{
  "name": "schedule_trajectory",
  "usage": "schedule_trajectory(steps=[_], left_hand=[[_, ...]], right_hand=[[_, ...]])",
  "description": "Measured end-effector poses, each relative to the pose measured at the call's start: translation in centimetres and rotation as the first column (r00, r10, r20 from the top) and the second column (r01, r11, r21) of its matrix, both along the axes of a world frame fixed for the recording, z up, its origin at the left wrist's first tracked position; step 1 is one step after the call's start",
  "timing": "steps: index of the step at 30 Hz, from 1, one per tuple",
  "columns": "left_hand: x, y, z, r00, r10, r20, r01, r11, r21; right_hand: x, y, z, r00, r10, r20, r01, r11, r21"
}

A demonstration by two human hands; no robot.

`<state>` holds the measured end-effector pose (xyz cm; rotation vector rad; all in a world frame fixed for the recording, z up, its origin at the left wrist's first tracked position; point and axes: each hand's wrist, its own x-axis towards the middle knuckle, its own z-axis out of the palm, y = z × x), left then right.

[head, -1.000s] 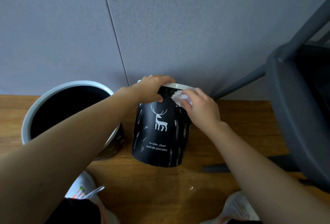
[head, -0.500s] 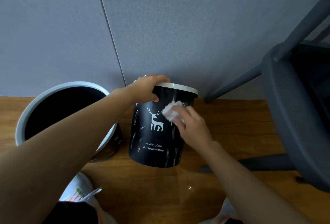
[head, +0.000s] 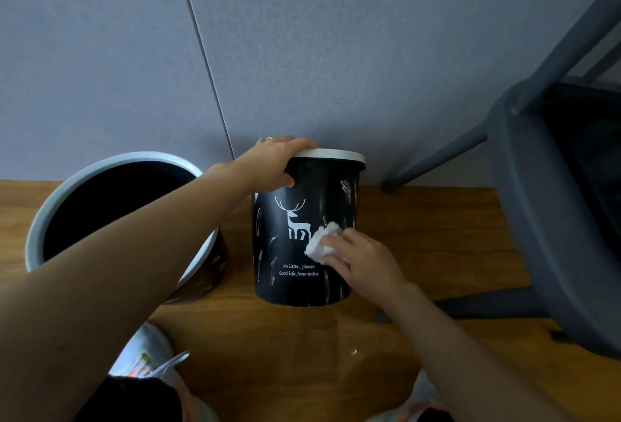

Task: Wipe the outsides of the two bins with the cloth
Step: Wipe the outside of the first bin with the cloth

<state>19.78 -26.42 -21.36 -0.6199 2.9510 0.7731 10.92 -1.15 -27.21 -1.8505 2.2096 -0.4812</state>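
1. White cloth (head: 322, 242), crumpled, is pinched in the right hand (head: 364, 262), whose fingers press it to the side of the deer-print bin (head: 304, 273), just right of the deer.
2. Curled over that bin's pale rim, the left hand (head: 277, 166) grips it steady.
3. Judging by this, wiping of the deer-print bin is under way; which parts are already clean I cannot tell.
4. Left of the deer-print bin, close beside it on the wooden floor (head: 285, 354), the second bin (head: 201, 282) stands untouched by either hand, likely still to do.

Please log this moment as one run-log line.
step: wiping deer bin side | left hand: grips rim | right hand: presses white cloth | second bin: untouched
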Motion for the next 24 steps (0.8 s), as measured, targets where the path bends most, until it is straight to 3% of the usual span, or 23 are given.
schedule_trajectory(steps=[3, 7, 10, 16, 18, 24], left_hand=[[0.2, -0.3, -0.4, 1.0, 0.025, 0.009, -0.025, 1.0, 0.008], [0.3, -0.2, -0.7, 1.0, 0.027, 0.0, -0.027, 1.0, -0.005], [0.1, 0.0, -0.8, 1.0, 0.016, -0.016, -0.016, 1.0, -0.002], [-0.1, 0.5, -0.9, 0.999, -0.037, 0.011, 0.037, 0.997, -0.073], [0.1, 0.3, -0.9, 0.998, -0.052, 0.019, 0.054, 0.993, -0.109], [0.8, 0.1, 0.0, 0.999, -0.033, -0.004, 0.033, 0.999, 0.035]], right_hand=[[0.1, -0.1, 0.1, 1.0, 0.028, -0.001, -0.028, 1.0, -0.005], [-1.7, -4.0, 1.8, 0.988, -0.151, 0.034, 0.154, 0.983, -0.097], [-2.6, -6.1, 3.0, 0.979, -0.202, 0.018, 0.202, 0.968, -0.149], [-0.3, -0.6, 1.0, 0.999, 0.026, -0.026, -0.026, 1.0, -0.001], [0.3, 0.5, 0.4, 1.0, 0.022, 0.001, -0.022, 0.999, 0.028], [0.1, -0.9, 0.9, 0.999, 0.02, -0.041, -0.02, 1.0, 0.015]])
